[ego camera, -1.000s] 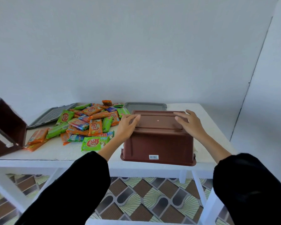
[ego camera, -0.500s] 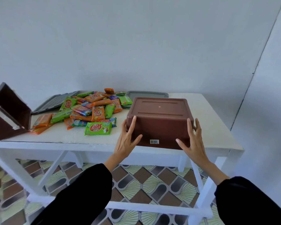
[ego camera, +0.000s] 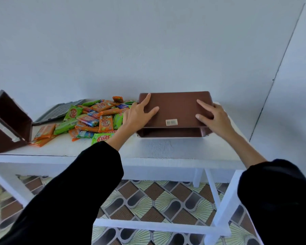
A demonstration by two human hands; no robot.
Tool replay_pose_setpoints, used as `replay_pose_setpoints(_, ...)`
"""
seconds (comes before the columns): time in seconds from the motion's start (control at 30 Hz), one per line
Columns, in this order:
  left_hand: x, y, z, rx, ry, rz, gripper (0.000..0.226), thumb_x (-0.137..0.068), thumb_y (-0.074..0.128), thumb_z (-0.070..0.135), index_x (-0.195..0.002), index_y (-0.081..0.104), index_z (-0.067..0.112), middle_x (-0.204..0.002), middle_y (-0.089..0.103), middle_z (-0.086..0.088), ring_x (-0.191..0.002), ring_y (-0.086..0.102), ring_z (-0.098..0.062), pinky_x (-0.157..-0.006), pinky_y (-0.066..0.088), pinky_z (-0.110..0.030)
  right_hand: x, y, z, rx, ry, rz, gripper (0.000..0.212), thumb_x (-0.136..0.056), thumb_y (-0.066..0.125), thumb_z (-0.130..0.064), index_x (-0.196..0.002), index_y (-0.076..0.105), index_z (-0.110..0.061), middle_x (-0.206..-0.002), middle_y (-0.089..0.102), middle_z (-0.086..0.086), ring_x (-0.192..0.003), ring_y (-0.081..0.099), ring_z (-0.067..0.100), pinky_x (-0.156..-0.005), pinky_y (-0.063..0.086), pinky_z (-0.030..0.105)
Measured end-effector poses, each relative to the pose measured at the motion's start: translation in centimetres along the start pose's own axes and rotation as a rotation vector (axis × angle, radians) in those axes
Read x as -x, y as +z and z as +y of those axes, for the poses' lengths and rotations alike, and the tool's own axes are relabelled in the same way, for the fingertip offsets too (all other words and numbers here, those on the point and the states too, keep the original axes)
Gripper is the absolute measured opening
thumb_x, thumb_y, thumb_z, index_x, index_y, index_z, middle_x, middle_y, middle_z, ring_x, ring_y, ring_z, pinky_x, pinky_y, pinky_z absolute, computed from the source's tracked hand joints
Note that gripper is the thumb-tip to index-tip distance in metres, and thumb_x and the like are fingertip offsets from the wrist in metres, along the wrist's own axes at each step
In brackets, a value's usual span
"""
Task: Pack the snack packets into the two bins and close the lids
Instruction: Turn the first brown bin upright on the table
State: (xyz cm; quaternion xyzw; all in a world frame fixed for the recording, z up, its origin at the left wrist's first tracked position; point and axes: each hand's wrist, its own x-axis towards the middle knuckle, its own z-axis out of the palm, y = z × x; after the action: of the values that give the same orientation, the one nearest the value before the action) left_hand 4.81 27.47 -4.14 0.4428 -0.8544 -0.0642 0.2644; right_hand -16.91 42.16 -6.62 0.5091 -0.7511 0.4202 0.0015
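Fingers (ego camera: 146,101) straight and spread, the left hand (ego camera: 137,116) and right hand (ego camera: 213,116) press the tipped bin (ego camera: 177,106) at opposite ends of its left-right long axis, mouth downward.

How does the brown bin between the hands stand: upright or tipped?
Tipped: the brown bin shows its labelled wall on top, open mouth toward the camera.

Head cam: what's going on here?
A person presses the left hand and right hand flat on a brown plastic bin tipped on the white table, opening towards them. A second brown bin lies on its side at left. Orange and green snack packets sit piled between them, none visibly packed. A grey lid lies behind.
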Motion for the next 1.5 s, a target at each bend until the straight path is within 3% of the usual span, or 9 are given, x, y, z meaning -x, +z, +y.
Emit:
replay_pose_setpoints(0.17, -4.1, -3.2, 2.0, -0.077, -0.003, -0.311, 0.063, -0.09, 0.032, 0.062, -0.143, 0.031, 0.028, -0.148, 0.038, -0.006, -0.133, 0.037, -0.031, -0.106, 0.03, -0.04, -4.3, -4.1, -2.1, 0.064, 0.134, -0.262, 0.045, -0.088, 0.057, -0.04, -0.133, 0.048, -0.037, -0.147, 0.039, 0.002, -0.138, 0.03, 0.025, -0.111, 0.026, 0.035)
replay_pose_setpoints(0.3, -6.1, -3.0, 1.8, 0.129, -0.168, -0.532, 0.048, -0.093, 0.033, 0.056, -0.11, 0.053, 0.017, -0.141, 0.043, -0.013, -0.119, 0.047, -0.029, -0.101, 0.033, -0.037, -6.4, -3.9, -2.1, 0.074, 0.227, -0.337, 0.038, -0.089, 0.056, -0.039, -0.126, 0.057, -0.029, -0.144, 0.043, 0.001, -0.138, 0.031, 0.024, -0.112, 0.024, 0.033)
replay_pose_setpoints(0.43, -6.1, -2.6, 1.2, 0.248, -0.198, -0.555, 0.049, -0.099, 0.023, 0.046, -0.132, 0.051, 0.022, -0.143, 0.039, -0.015, -0.129, 0.041, -0.033, -0.105, 0.033, -0.038, -6.9, -3.2, -1.1, 0.043, 0.298, -0.253, 0.046, -0.091, 0.047, -0.049, -0.126, 0.058, -0.021, -0.143, 0.045, 0.007, -0.136, 0.034, 0.027, -0.109, 0.029, 0.036)
replay_pose_setpoints(0.67, -3.9, 0.4, -0.3, 0.432, -0.229, -0.12, 0.063, -0.095, 0.015, 0.056, -0.126, 0.056, 0.02, -0.135, 0.05, -0.011, -0.121, 0.047, -0.03, -0.096, 0.035, -0.037, -3.8, -1.5, 2.2, -0.119, 0.125, 0.157, 0.052, -0.092, 0.034, -0.057, -0.127, 0.056, -0.026, -0.134, 0.055, 0.0, -0.129, 0.045, 0.02, -0.104, 0.032, 0.033)
replay_pose_setpoints(0.83, 0.1, 4.7, -3.0, 0.43, 0.006, 0.342, 0.058, -0.09, 0.026, 0.058, -0.142, 0.027, 0.033, -0.139, 0.045, -0.002, -0.105, 0.056, -0.016, -0.075, 0.045, -0.029, -0.7, 1.5, 5.2, -0.128, -0.054, 0.337, 0.069, -0.086, 0.04, -0.056, -0.145, 0.006, -0.045, -0.158, 0.007, 0.001, -0.142, 0.011, 0.007, -0.112, 0.025, 0.035)
replay_pose_setpoints(1.0, 2.6, 8.3, -5.5, 0.268, 0.165, 0.359, 0.07, -0.088, 0.035, 0.054, -0.146, 0.0, 0.034, -0.155, 0.011, -0.012, -0.128, 0.045, -0.028, -0.051, 0.053, -0.027, 2.6, 4.8, 7.5, -0.003, -0.147, 0.347, 0.077, -0.085, 0.042, -0.052, -0.146, -0.003, -0.04, -0.157, -0.004, 0.014, -0.146, 0.008, 0.025, -0.11, 0.027, 0.039)
replay_pose_setpoints(1.17, 4.9, 10.6, -5.4, 0.29, 0.126, 0.187, 0.081, -0.085, 0.037, 0.061, -0.145, -0.01, 0.034, -0.157, 0.005, -0.013, -0.119, 0.047, -0.044, -0.063, 0.056, -0.035, 3.8, 5.7, 8.6, 0.007, -0.153, 0.365, 0.074, -0.087, 0.047, -0.043, -0.149, 0.009, -0.024, -0.157, 0.006, 0.011, -0.145, -0.005, 0.008, -0.098, 0.038, 0.028)
replay_pose_setpoints(1.33, 2.5, 8.3, -3.7, 0.227, 0.075, 0.226, 0.079, -0.09, 0.049, 0.046, -0.146, -0.003, 0.028, -0.154, 0.021, -0.013, -0.079, 0.062, -0.033, -0.048, 0.045, -0.029, 1.3, 3.6, 7.6, 0.059, -0.138, 0.338, 0.075, -0.087, 0.061, -0.023, -0.148, 0.017, -0.021, -0.151, 0.025, 0.012, -0.138, 0.028, 0.023, -0.092, 0.044, 0.031)
replay_pose_setpoints(1.5, -1.3, 6.1, -2.9, 0.059, -0.02, 0.124, 0.072, -0.091, 0.042, 0.052, -0.148, 0.003, 0.032, -0.148, 0.035, -0.011, -0.115, 0.054, -0.032, -0.072, 0.048, -0.033, -1.9, 1.7, 6.7, 0.136, 0.056, 0.193, 0.073, -0.085, 0.061, -0.037, -0.146, 0.021, -0.033, -0.135, 0.042, 0.017, -0.118, 0.049, 0.031, -0.09, 0.045, 0.039)
